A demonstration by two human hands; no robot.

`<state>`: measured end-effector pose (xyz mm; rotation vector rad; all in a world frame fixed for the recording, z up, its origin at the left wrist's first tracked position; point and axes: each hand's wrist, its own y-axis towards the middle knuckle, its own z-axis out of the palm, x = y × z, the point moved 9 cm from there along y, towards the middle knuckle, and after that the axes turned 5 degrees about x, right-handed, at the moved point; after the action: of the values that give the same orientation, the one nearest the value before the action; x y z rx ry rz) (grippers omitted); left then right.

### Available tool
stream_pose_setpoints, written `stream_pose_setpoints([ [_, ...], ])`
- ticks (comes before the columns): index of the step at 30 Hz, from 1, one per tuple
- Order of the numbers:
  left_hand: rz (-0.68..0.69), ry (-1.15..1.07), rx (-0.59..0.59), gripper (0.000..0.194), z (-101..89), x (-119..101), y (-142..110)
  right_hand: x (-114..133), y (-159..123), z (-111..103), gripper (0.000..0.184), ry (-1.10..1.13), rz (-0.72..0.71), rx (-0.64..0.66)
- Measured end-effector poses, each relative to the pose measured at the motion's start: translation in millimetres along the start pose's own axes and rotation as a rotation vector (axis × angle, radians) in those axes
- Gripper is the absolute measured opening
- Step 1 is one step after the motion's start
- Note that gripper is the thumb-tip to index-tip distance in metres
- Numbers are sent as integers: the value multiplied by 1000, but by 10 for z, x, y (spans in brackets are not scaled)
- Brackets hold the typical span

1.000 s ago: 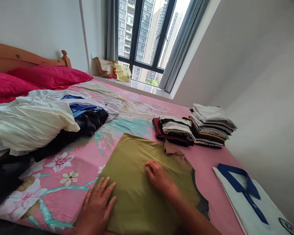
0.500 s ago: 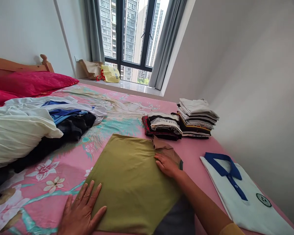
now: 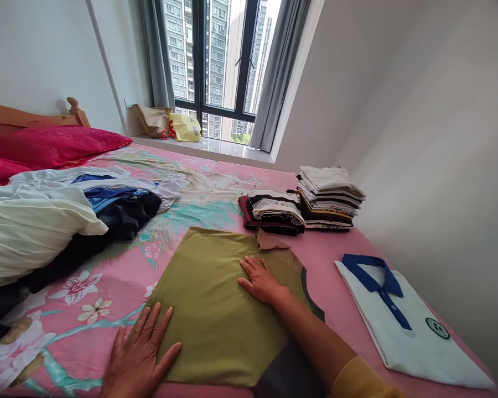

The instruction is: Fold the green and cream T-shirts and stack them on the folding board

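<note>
An olive-green shirt lies spread on the bed before me, with a dark collar edge on its right. One brown sleeve is folded in at its far right corner; a dark grey part shows at the near right, partly under my forearm. My left hand rests flat at the shirt's near left edge, fingers spread. Flat on the upper middle of the fabric is my right hand, its fingers apart. Neither hand grips the cloth.
A folded white polo shirt with a blue collar lies to the right. Beyond the olive shirt stand a low folded stack and a taller stack. Loose clothes are heaped at left, near red pillows. A wall borders the bed's right.
My right hand has slid left from the folded sleeve onto the middle of the shirt, uncovering the dark collar edge. My left hand has stayed nearly in place.
</note>
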<state>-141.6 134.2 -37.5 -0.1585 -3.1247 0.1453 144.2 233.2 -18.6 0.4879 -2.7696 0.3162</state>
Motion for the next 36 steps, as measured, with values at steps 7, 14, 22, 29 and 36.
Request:
stream_pose_setpoints([
  [7, 22, 17, -69, 75, 31, -8, 30, -1143, -645, -235, 67, -84, 430, -71],
  [14, 26, 37, -97, 77, 35, -17, 40, -1344, -1304, -279, 58, -46, 492, -131],
  [22, 46, 60, -131, 74, 14, -41, 43, -1476, -1679, -208, 48, 53, 531, -361],
  [29, 30, 38, -104, 75, 12, -26, 43, -1556, -1355, -538, 39, 57, 452, -491],
  [36, 32, 80, -106, 74, -14, -51, 32, -1892, -1275, -329, 45, 207, 507, -502],
])
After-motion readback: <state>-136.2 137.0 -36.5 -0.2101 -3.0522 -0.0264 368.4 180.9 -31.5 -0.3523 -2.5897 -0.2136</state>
